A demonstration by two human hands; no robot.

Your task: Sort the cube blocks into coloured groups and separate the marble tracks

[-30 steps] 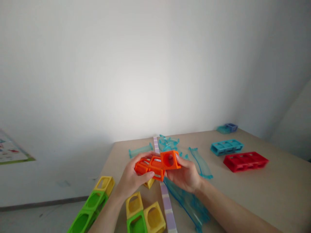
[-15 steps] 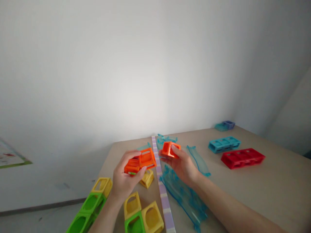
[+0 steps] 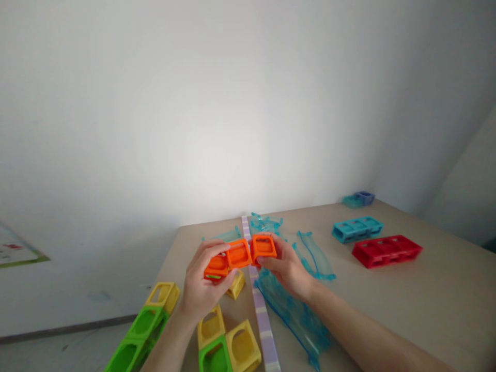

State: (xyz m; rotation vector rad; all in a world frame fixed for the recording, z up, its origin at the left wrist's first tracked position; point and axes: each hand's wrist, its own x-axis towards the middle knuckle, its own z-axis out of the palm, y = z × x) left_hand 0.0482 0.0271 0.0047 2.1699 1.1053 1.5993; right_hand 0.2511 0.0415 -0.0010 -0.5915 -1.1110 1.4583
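My left hand (image 3: pixel 199 281) is closed around a pair of joined orange hollow blocks (image 3: pixel 238 253), its thumb below and fingers above. A bit of green shows at the underside near the palm. From the other side, my right hand (image 3: pixel 287 266) grips a single orange hollow block (image 3: pixel 264 246) between thumb and fingers. That block sits right beside the end of the pair; whether they are locked together I cannot tell. Under the hands lie a yellow block (image 3: pixel 236 284) and clear blue curved track pieces (image 3: pixel 290 310).
Joined yellow and green blocks (image 3: pixel 243 347) lie at the near edge, with a green-yellow row (image 3: pixel 143 323) to the left. A striped strip (image 3: pixel 264 325) runs along the table (image 3: pixel 387 294). Rightward are a red block row (image 3: pixel 387 251), a blue block row (image 3: pixel 357 229) and a purple block (image 3: pixel 365 198).
My right hand has turned its orange block and brought it left against the end of the pair. My left hand has shifted slightly right with its blocks.
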